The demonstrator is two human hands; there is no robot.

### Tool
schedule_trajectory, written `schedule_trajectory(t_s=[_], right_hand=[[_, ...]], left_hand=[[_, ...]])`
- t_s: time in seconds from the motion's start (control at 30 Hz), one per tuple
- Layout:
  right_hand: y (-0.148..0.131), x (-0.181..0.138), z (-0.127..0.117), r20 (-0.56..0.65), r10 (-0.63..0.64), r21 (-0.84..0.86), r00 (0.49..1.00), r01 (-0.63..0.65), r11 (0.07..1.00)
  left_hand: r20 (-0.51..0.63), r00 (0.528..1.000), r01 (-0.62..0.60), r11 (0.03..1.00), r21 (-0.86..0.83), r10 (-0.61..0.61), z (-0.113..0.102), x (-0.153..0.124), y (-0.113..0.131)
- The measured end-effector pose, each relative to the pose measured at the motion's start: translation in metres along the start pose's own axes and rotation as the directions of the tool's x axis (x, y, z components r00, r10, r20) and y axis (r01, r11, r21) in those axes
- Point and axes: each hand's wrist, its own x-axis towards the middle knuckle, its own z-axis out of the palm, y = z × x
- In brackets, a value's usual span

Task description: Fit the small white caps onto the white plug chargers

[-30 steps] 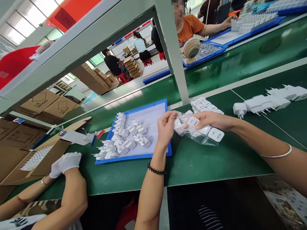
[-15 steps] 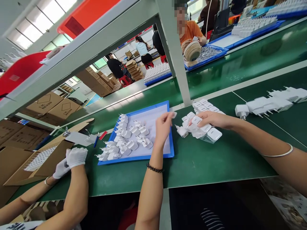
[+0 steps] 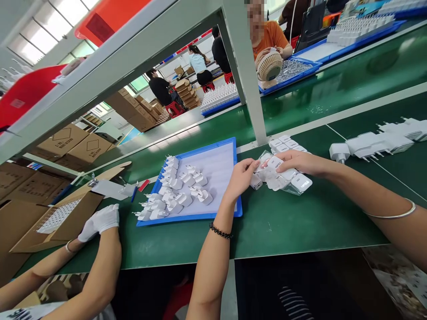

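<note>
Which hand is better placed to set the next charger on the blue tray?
Left, probably. The left hand is at the right edge of the blue tray, touching a charger; the right hand rests farther away on the bagged chargers.

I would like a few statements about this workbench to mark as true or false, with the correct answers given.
1. The blue tray holds white chargers. True.
2. The right hand rests on a cardboard box. False: it rests on the pile of bagged chargers.
3. The left hand wears a white glove. False: it is bare; the gloved hand is a co-worker's.
4. A small fan stands on the far side of the bench. True.
</note>
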Motion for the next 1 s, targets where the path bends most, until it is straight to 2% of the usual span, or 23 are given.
schedule_trajectory(t_s=[0.13, 0.23, 0.37, 0.53, 0.6, 0.67, 0.73, 0.77, 0.83, 0.9, 1.0], right_hand=[[0.002, 0.001, -0.002, 0.004, -0.011, 0.026, 1.0, 0.011, 1.0], [0.003, 0.001, -0.002, 0.0, -0.031, 0.025, 1.0, 0.031, 0.999], [0.004, 0.0, -0.005, -0.02, 0.014, 0.017, 1.0, -0.014, 1.0], [0.007, 0.005, -0.006, -0.09, 0.054, -0.078, 0.994, -0.061, 0.995], [0.01, 0.007, -0.002, -0.143, 0.056, -0.089, 0.988, -0.069, 0.994], [0.012, 0.009, 0.002, -0.177, 0.03, -0.092, 0.984, -0.047, 0.995], [0.013, 0.009, 0.006, -0.171, -0.014, -0.089, 0.985, -0.002, 0.996], [0.013, 0.009, 0.007, -0.152, -0.031, -0.083, 0.988, 0.018, 0.996], [0.012, 0.007, 0.009, -0.09, -0.052, -0.076, 0.995, 0.045, 0.996], [0.01, 0.004, 0.011, -0.02, -0.057, -0.062, 0.998, 0.056, 0.997], [0.007, 0.0, 0.014, 0.049, -0.068, -0.021, 0.996, 0.069, 0.997]], left_hand=[[-0.21, 0.978, -0.013, 0.999, 0.032, 0.019, -0.004, 0.002, -0.003], [-0.287, 0.958, 0.005, 0.996, 0.088, 0.02, -0.008, 0.003, -0.006], [-0.353, 0.935, 0.038, 0.986, 0.164, 0.022, -0.017, 0.003, -0.011], [-0.233, 0.972, 0.035, 0.973, 0.228, 0.019, -0.019, 0.0, -0.013], [-0.219, 0.967, -0.068, 0.956, 0.284, 0.134, -0.011, -0.004, -0.01], [-0.187, 0.925, -0.249, 0.9, 0.359, 0.33, 0.001, -0.009, -0.004], [-0.075, 0.876, -0.402, 0.808, 0.43, 0.476, 0.012, -0.015, 0.003], [-0.001, 0.864, -0.444, 0.763, 0.471, 0.504, 0.017, -0.018, 0.007], [0.134, 0.867, -0.473, 0.708, 0.524, 0.48, 0.022, -0.023, 0.012], [0.199, 0.894, -0.443, 0.727, 0.524, 0.402, 0.024, -0.025, 0.015], [0.122, 0.948, -0.316, 0.819, 0.478, 0.294, 0.023, -0.024, 0.015]])
